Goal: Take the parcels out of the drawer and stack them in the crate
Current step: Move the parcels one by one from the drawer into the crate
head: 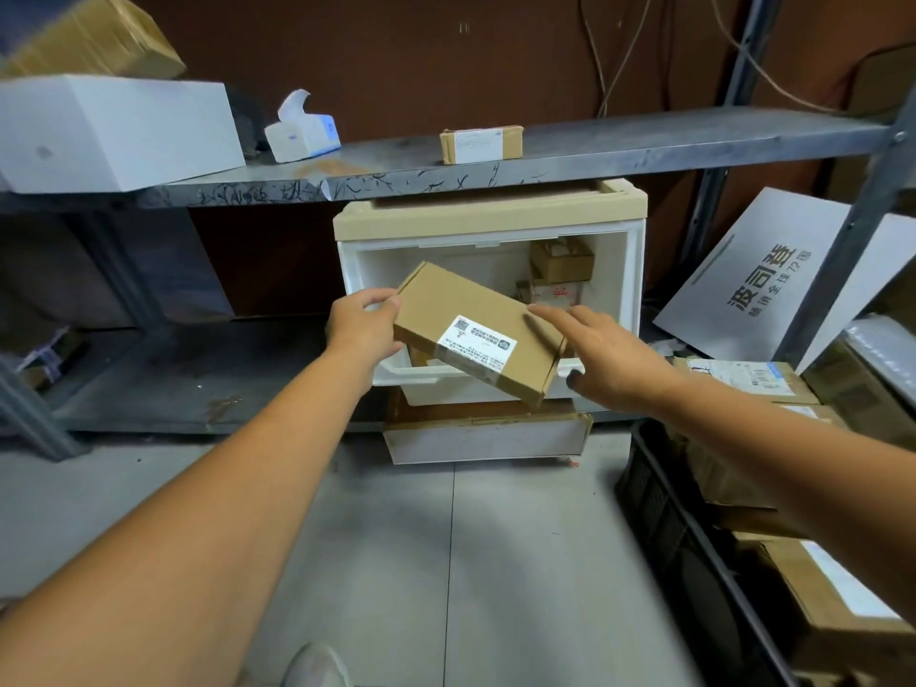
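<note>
A flat brown parcel [466, 322] with a white label hangs tilted in front of the open white drawer [632, 290]. My left hand [362, 327] grips its left end. My right hand [602, 352] is at its right end with fingers stretched out, touching the top face. Deeper in the drawer lie more small brown parcels [562, 262]. The black crate [659, 518] stands on the floor at the right, with several cardboard parcels [832, 602] in it.
A beige-topped drawer unit [488, 215] stands under a grey metal shelf [619, 146], which carries a small parcel [481, 143], a tissue pack [302, 133] and a white box [114, 131]. A lower drawer [486, 441] juts out. A grey bag [758, 275] leans at right.
</note>
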